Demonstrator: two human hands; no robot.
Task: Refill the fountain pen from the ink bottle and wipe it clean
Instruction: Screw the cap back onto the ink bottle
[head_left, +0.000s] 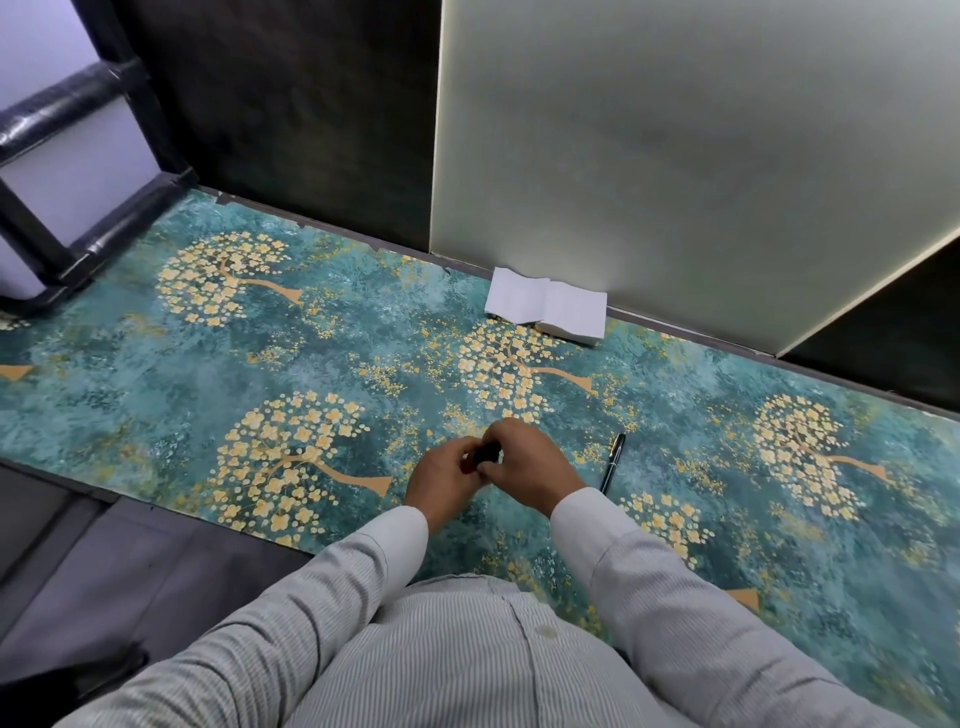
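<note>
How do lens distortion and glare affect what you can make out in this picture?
Head view: wide-angle bending curves the table edge; soft glare washes the pale panel; the small dark object between left hand and right hand stays indistinct; the pen reads clearly.

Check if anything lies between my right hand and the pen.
Nothing visible does. The pen lies on bare mat just right of the right hand, which, with the left hand, holds a small dark object.

left hand (447, 475) + right hand (524, 462) grip ink bottle (487, 453) | pen (613, 462) beside
</note>
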